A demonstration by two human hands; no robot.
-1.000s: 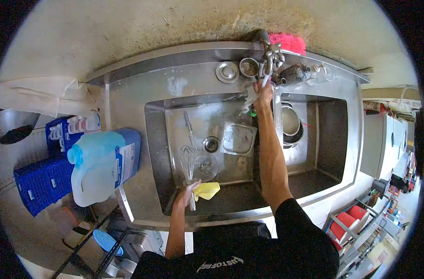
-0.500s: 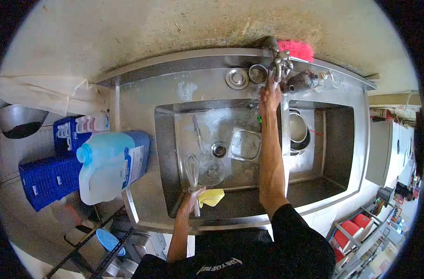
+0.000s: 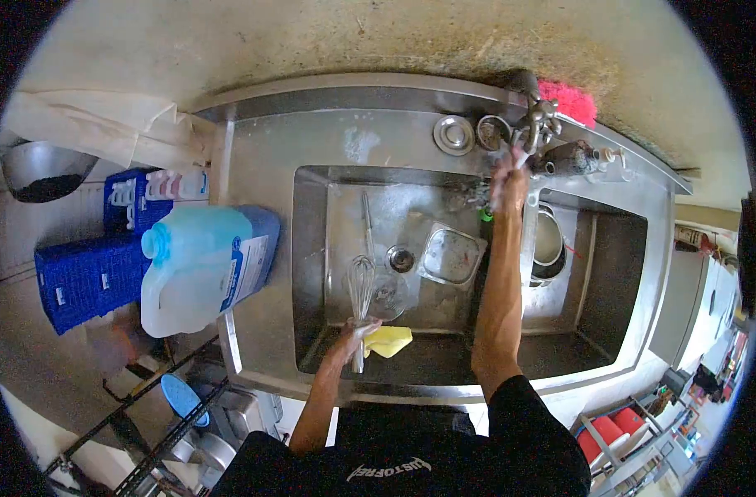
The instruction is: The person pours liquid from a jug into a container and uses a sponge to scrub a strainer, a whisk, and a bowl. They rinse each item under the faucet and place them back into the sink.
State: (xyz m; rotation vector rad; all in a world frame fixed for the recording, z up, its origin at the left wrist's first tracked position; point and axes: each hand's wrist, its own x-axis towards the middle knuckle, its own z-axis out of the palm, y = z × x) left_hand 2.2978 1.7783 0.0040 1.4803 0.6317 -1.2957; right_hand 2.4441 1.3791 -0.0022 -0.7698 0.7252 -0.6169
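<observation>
My left hand [image 3: 353, 340] is closed around the handle of a wire whisk [image 3: 360, 286], its loops pointing away from me over the left sink basin. A yellow cloth or sponge [image 3: 388, 340] is at the same hand, beside the handle. My right hand [image 3: 508, 178] is stretched out at the spout of the metal tap [image 3: 539, 124]; its fingers are blurred, with splashing water about them. Below it, a small green thing [image 3: 487, 214] shows at the basin's edge. Inside the basin lie a square metal container [image 3: 452, 254], a clear round dish [image 3: 390, 302] and a long thin utensil [image 3: 367, 224].
Pots [image 3: 548, 240] stand in the right basin. Along the back ledge are a round metal lid [image 3: 454, 135], a small cup [image 3: 493, 131], bottles [image 3: 570, 157] and a pink brush [image 3: 568, 101]. A big jug [image 3: 200, 269] and blue baskets [image 3: 92, 277] are at left.
The view has shifted, so the sink appears further right. Water now splashes around my right hand, which remains at the tap. My left hand still holds the whisk upright in view.
</observation>
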